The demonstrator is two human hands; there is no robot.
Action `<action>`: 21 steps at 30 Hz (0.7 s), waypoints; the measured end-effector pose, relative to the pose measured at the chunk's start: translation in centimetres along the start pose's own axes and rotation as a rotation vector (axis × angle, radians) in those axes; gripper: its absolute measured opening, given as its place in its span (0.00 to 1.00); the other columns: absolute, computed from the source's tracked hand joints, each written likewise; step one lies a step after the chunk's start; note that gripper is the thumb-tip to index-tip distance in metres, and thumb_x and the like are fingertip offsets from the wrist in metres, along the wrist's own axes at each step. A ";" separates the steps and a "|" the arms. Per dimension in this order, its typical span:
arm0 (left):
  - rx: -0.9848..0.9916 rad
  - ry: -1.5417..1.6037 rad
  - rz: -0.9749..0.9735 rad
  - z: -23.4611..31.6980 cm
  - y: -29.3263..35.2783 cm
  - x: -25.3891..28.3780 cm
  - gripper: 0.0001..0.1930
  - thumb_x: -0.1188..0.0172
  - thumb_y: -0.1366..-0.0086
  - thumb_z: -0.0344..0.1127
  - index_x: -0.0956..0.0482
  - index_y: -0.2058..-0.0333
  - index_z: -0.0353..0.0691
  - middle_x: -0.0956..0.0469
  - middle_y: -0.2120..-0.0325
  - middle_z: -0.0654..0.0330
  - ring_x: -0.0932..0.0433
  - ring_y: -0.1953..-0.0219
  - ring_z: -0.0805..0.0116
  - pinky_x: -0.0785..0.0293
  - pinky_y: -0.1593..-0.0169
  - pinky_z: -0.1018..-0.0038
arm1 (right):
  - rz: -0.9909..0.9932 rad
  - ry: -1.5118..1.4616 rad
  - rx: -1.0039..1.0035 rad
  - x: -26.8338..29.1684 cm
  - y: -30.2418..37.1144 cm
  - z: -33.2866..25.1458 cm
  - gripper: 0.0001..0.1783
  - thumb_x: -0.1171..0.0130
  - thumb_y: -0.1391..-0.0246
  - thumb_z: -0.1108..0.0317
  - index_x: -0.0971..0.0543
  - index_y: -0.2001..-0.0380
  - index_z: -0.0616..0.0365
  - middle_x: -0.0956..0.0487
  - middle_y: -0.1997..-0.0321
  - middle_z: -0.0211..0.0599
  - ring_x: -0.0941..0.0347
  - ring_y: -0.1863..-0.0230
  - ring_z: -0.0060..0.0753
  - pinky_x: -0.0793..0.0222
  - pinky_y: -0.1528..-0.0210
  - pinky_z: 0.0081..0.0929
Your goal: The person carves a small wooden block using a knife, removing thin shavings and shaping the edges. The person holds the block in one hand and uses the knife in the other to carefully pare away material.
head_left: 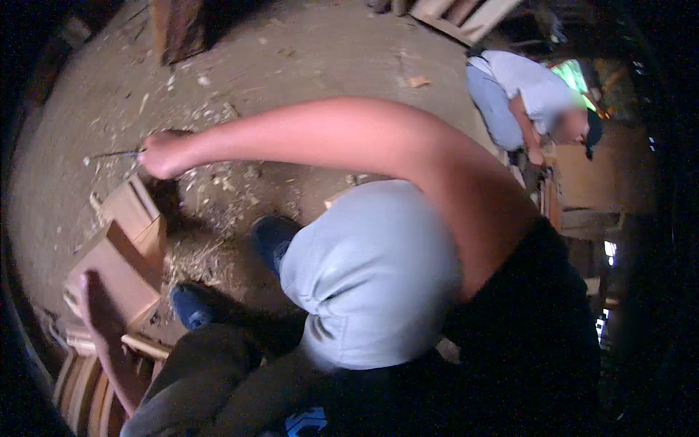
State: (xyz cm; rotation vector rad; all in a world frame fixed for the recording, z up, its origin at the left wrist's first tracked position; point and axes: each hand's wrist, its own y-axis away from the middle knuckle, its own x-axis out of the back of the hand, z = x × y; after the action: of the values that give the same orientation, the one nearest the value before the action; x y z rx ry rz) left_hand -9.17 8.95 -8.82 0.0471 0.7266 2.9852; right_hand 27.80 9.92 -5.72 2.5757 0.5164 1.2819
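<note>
Blocks of wood between the two hands

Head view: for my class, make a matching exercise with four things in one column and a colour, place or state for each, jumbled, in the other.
Things:
1. Cap
2. Thin tool
3. Shoes
4. Wood chips

Descriptions:
A. Dark blue
B. Scattered on the floor
C. Pale grey
D. Gripped in a hand

Pairs: 1-C, 2-D, 3-A, 4-B
</note>
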 end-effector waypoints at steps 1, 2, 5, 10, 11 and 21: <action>-0.023 -0.024 -0.009 0.2 2.0 0.1 0.30 0.41 0.40 0.50 0.32 0.47 0.31 0.29 0.51 0.56 0.33 0.47 0.70 0.44 0.41 0.73 | 0.005 0.028 0.066 -1.3 -0.8 0.1 0.19 0.55 0.43 0.61 0.22 0.69 0.66 0.22 0.66 0.59 0.24 0.60 0.55 0.29 0.57 0.47; -0.051 -0.071 -0.049 1.0 3.9 -0.9 0.31 0.41 0.40 0.50 0.33 0.47 0.31 0.29 0.52 0.56 0.33 0.47 0.70 0.43 0.41 0.73 | -0.122 0.382 0.331 -1.6 -2.4 1.6 0.17 0.56 0.42 0.64 0.23 0.72 0.66 0.22 0.70 0.56 0.23 0.68 0.52 0.29 0.64 0.47; -0.148 -0.213 -0.108 3.7 9.4 -2.0 0.31 0.39 0.42 0.50 0.34 0.48 0.32 0.29 0.54 0.57 0.33 0.49 0.70 0.42 0.43 0.72 | -0.029 -0.019 0.248 -0.2 -1.9 -0.2 0.23 0.57 0.37 0.54 0.25 0.70 0.65 0.27 0.79 0.47 0.30 0.75 0.36 0.32 0.67 0.42; -0.258 -0.202 -0.367 4.9 11.6 -6.1 0.33 0.36 0.45 0.50 0.36 0.48 0.34 0.30 0.57 0.58 0.33 0.52 0.70 0.40 0.46 0.72 | 0.101 0.195 0.064 4.5 1.6 -2.0 0.20 0.50 0.42 0.51 0.26 0.66 0.61 0.22 0.70 0.48 0.24 0.64 0.47 0.32 0.60 0.41; -0.270 -0.194 -0.364 4.6 11.8 -6.1 0.33 0.36 0.46 0.50 0.36 0.48 0.35 0.30 0.58 0.58 0.33 0.52 0.70 0.40 0.46 0.72 | 0.121 0.265 0.082 4.4 1.5 -2.5 0.20 0.49 0.43 0.52 0.26 0.67 0.61 0.22 0.70 0.48 0.24 0.64 0.47 0.32 0.61 0.41; -0.324 -0.086 -0.367 4.2 10.9 -6.7 0.33 0.34 0.49 0.48 0.38 0.51 0.38 0.31 0.62 0.61 0.32 0.56 0.71 0.37 0.51 0.73 | -0.048 0.356 0.091 4.7 3.2 -4.1 0.18 0.48 0.43 0.53 0.26 0.67 0.59 0.24 0.76 0.48 0.26 0.71 0.47 0.32 0.65 0.41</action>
State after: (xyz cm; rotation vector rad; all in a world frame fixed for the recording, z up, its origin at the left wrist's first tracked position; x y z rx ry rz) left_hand -2.99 0.76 -0.19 0.0211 0.2067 2.6851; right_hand 27.79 9.00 1.22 2.3932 0.7099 1.7485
